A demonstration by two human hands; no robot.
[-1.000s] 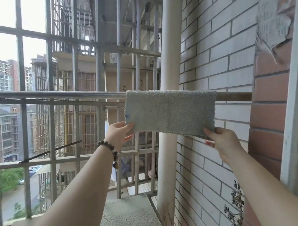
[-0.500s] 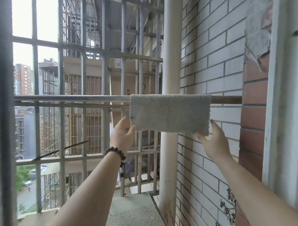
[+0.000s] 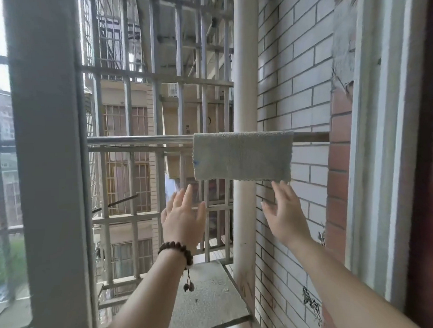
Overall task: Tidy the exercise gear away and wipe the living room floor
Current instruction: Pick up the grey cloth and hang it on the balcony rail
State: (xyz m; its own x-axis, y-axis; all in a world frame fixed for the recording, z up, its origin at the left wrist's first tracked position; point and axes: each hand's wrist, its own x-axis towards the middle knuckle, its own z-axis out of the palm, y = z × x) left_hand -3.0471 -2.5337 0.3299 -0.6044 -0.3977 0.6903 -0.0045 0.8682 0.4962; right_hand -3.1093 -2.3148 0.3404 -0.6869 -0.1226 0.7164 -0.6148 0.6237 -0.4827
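Cloth (image 3: 242, 156): draped over the horizontal metal rail (image 3: 136, 140), front flap hanging flat, lower hem free.
Cloth position: at the right end of the rail, in front of the vertical pipe (image 3: 242, 101) and just beside the brick wall (image 3: 293, 75).
Long axis: horizontal, parallel to the rail; short axis hangs straight down.
Left hand (image 3: 184, 219): released, fingers straight and spread, grasping nothing; fingertips just below the cloth's lower left corner, apart from it.
Right hand (image 3: 284, 214): released, fingers extended, grasping nothing; fingertips just below the lower right corner. Contact with the hem cannot be determined.
Governing relation: cloth lies above and ahead of both hands; each hand sits under one lower corner, so the cloth spans the gap between them. The right hand appears marginally nearer the hem.
Step assessment: cloth appears hung to dry. Judged from this placement, the wiping portion looks complete.
Next move requirement: if the cloth needs straightening, pull both corners down evenly, along the short axis.
Risk: uneven pull may slide the cloth along the rail or off it, through the bars (image 3: 130, 191).
Containers: none in view.
Ledge (image 3: 208, 299): concrete slab below the hands; nothing rests on it.
Bracelet (image 3: 175, 250): beaded, on the left wrist.
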